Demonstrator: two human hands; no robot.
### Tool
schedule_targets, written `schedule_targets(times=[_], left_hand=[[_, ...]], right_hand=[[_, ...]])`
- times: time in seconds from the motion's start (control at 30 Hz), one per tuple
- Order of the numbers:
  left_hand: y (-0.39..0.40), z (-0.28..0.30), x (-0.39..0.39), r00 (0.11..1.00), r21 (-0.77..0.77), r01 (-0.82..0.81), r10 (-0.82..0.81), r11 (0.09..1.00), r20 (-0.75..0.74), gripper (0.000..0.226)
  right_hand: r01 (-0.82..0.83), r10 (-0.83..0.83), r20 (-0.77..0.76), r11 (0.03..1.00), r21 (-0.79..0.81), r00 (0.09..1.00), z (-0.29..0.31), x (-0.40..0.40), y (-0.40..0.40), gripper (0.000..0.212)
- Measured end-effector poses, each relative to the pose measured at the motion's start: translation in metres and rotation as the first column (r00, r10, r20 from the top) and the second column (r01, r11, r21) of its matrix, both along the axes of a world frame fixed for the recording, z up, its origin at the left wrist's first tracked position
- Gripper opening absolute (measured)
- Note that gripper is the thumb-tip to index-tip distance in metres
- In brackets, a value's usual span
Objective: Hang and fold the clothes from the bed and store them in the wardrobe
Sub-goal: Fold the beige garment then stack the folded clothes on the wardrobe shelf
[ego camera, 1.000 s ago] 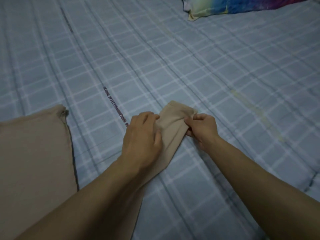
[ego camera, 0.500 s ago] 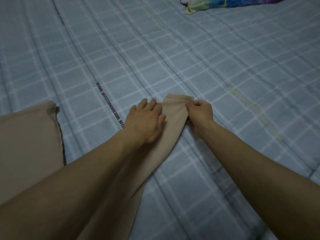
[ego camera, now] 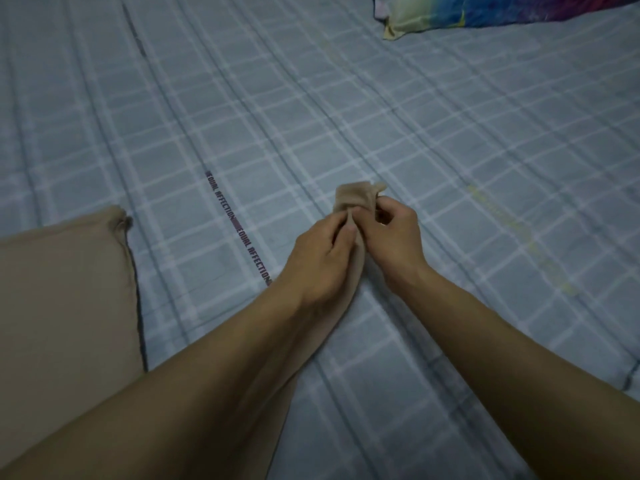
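Both hands work the far end of a thin tan garment [ego camera: 355, 199] that lies in a narrow strip on the bed [ego camera: 450, 140], running from just past the fingers back toward 6 o'clock under the left forearm. The left hand [ego camera: 317, 258] pinches a raised ridge of the cloth between thumb and fingers, and the right hand [ego camera: 393, 233] pinches the same end from the 3 o'clock side, so each grip is closed on the fabric. This looks like a fold or roll starting at the far end. To do it well, the two pinches should stay level with each other, the cloth should be drawn snug but not stretched, since it looks light and slippery, and the end should be turned back toward 6 o'clock along the strip's own line so the edges stack evenly. The long tail hidden under the left forearm could drag or twist, so that arm wants lifting first. For room, the checked sheet is open toward 12 and 3 o'clock. A larger tan cloth [ego camera: 62, 306] lies at 9 o'clock, well apart from the hands, and a bright pillow [ego camera: 502, 12] sits far off at 1 o'clock, so neither crowds the fold.
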State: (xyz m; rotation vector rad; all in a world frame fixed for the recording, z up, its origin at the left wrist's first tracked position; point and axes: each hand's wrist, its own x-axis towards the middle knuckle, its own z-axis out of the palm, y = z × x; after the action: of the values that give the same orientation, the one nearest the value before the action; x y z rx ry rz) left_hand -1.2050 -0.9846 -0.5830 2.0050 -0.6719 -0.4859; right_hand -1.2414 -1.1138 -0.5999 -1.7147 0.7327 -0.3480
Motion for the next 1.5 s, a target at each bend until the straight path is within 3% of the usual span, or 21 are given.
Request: schedule_targets(times=[0.13, 0.27, 0.53, 0.7, 0.73, 0.8, 0.87, 0.93, 1.03, 1.13, 1.23, 1.3, 1.37, 1.5], left_hand=[[0.022, 0.028, 0.010, 0.981, -0.167, -0.131, 0.103, 0.977, -0.163, 0.041], [0.069, 0.066, 0.031, 0.934, -0.301, -0.300, 0.215, 0.905, -0.285, 0.038], [0.225, 0.133, 0.073, 0.791, -0.396, -0.519, 0.251, 0.757, -0.558, 0.045], [0.323, 0.126, 0.098, 0.680, -0.533, -0.622, 0.059, 0.574, -0.731, 0.064], [0.336, 0.115, 0.100, 0.648, -0.502, -0.647, 0.067, 0.574, -0.759, 0.066], [0.354, 0.084, 0.098, 0.560, -0.266, -0.704, 0.286, 0.658, -0.777, 0.052], [0.367, 0.049, 0.086, 0.447, 0.073, -0.750, 0.585, 0.658, -0.676, 0.033], [0.382, 0.015, 0.068, 0.411, 0.235, -0.740, 0.700, 0.630, -0.584, 0.023], [0.399, -0.015, 0.037, 0.635, 0.318, -0.648, 0.721, 0.693, -0.278, 0.039], [0.399, -0.013, 0.011, 0.825, 0.265, -0.539, 0.565, 0.799, -0.023, 0.024], [0.393, -0.010, -0.016, 0.960, 0.308, -0.235, 0.170, 0.922, 0.224, 0.015], [0.390, -0.009, -0.037, 0.953, 0.359, -0.016, -0.095, 0.933, 0.289, 0.021], [0.386, -0.011, -0.058, 0.913, 0.381, 0.112, -0.247, 0.918, 0.326, 0.027], [0.380, -0.017, -0.082, 0.892, 0.399, 0.097, -0.257, 0.912, 0.370, 0.028]], right_hand=[[-0.119, 0.126, 0.134, 0.991, -0.059, 0.983, 0.039, 0.010, 0.036, 0.014], [-0.244, 0.245, 0.239, 0.969, -0.033, 0.940, 0.079, 0.025, 0.086, 0.030], [-0.587, 0.563, 0.378, 0.808, -0.062, 0.735, 0.128, 0.061, 0.232, 0.056], [-0.652, 0.659, 0.306, 0.745, -0.141, 0.687, 0.132, 0.086, 0.326, 0.046], [-0.667, 0.677, 0.250, 0.732, -0.136, 0.692, 0.125, 0.091, 0.338, 0.044], [-0.716, 0.733, 0.057, 0.675, -0.177, 0.677, 0.103, 0.095, 0.351, 0.039], [-0.728, 0.726, -0.124, 0.634, -0.261, 0.676, 0.077, 0.086, 0.346, 0.035], [-0.645, 0.634, -0.154, 0.691, -0.328, 0.758, 0.054, 0.060, 0.334, 0.029], [-0.495, 0.495, -0.115, 0.764, -0.414, 0.861, 0.033, 0.006, 0.312, 0.021], [-0.457, 0.446, -0.145, 0.747, -0.483, 0.883, 0.023, -0.050, 0.299, 0.013], [-0.522, 0.451, -0.267, 0.695, -0.493, 0.852, 0.018, -0.101, 0.310, 0.037], [-0.558, 0.418, -0.371, 0.650, -0.516, 0.829, 0.015, -0.125, 0.321, 0.062], [-0.582, 0.362, -0.471, 0.637, -0.505, 0.805, 0.011, -0.141, 0.327, 0.082], [-0.597, 0.305, -0.587, 0.694, -0.402, 0.750, 0.001, -0.167, 0.328, 0.087]])
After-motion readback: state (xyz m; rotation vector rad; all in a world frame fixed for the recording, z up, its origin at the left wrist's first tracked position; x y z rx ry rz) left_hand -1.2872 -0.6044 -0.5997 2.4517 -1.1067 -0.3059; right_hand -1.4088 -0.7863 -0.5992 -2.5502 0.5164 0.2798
